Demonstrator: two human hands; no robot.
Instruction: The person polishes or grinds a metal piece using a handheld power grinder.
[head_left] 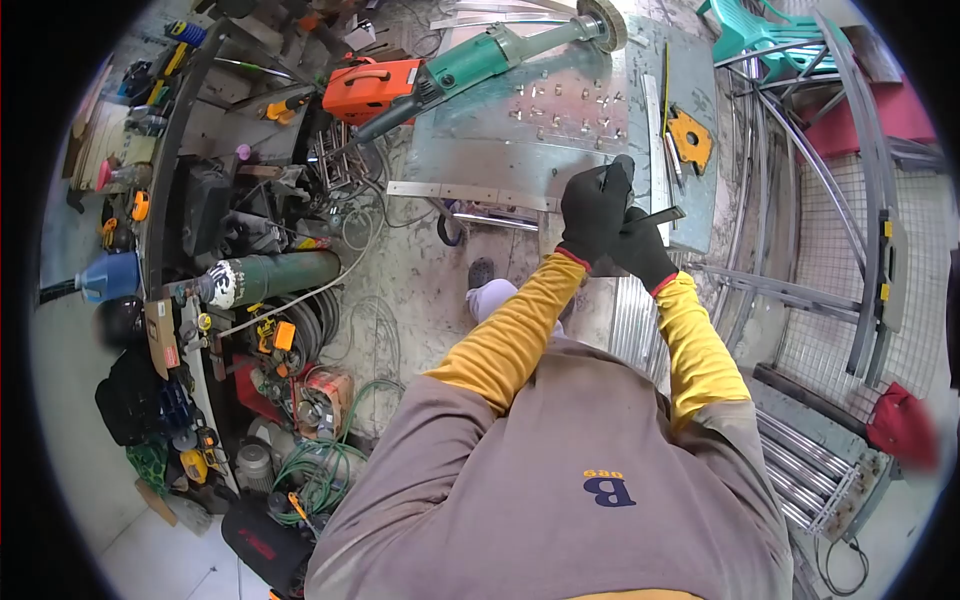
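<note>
Both hands wear black gloves and are close together over the near right part of the metal-topped table (480,165). My left hand (592,212) is closed, its fingers pointing away from me; what it grips is hidden. Just to its right, my right hand (642,248) is closed around a short dark flat bar (666,215), which sticks out to the right. Beyond the hands, several small metal pieces (556,92) lie spread on the tabletop. A long metal ruler (655,150) and a yellow angle-shaped tool (690,141) lie to the right.
A green angle grinder (470,68) rests at the table's far left beside an orange case (370,90). A gas cylinder (275,277), hoses (325,455) and tools crowd the left side. Metal frames (850,200) and a green plastic chair (765,35) stand right.
</note>
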